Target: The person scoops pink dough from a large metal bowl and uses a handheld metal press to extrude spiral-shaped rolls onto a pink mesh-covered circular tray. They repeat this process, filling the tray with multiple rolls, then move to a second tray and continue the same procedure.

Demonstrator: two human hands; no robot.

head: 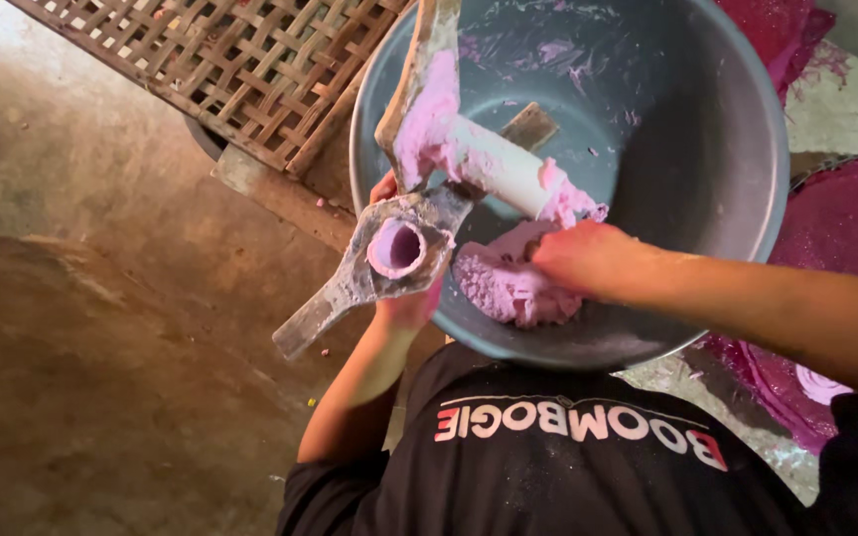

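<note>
Gripping a dough-smeared wooden press [389,263], its long axis running near-left to far-right, the left hand [404,303] clasped it; the right hand [578,258] pressed, loosely curled, into pink dough [508,288] in a grey metal basin [727,149]

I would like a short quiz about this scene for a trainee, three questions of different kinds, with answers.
1. True or false: the right hand rests on the pink dough inside the grey basin.
2. What does the left hand hold? A) a knife B) a press tool with a round hole C) a cup
3. Name what lies behind the basin, upper left.

Key: 1 true. 2 B, the press tool. 3 The woven bamboo tray.
</note>
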